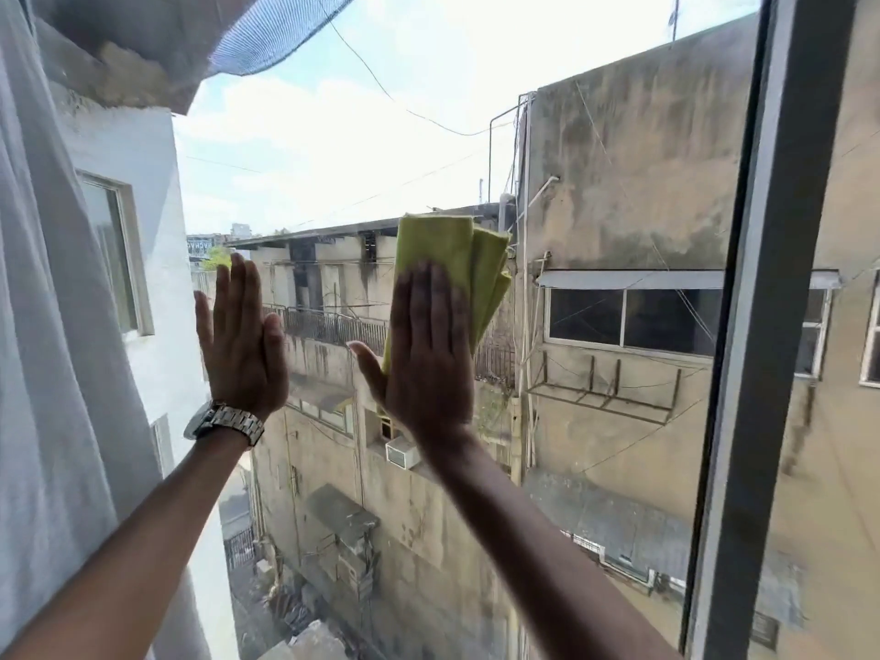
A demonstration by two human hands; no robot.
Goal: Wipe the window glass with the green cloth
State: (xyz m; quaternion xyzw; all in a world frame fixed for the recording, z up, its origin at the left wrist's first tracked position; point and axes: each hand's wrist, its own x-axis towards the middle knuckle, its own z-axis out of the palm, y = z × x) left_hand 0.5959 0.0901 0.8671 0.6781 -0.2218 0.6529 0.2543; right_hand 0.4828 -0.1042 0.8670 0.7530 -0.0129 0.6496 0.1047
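A folded green cloth lies flat against the window glass at mid height. My right hand presses it to the pane with the palm and straight fingers, the thumb spread to the left; the cloth sticks out above and to the right of the fingers. My left hand rests flat on the glass to the left, fingers together and pointing up, holding nothing. A metal watch sits on that wrist.
A grey window frame post runs top to bottom at the right. A white curtain hangs along the left edge. Through the pane I see stained concrete buildings, cables and bright sky.
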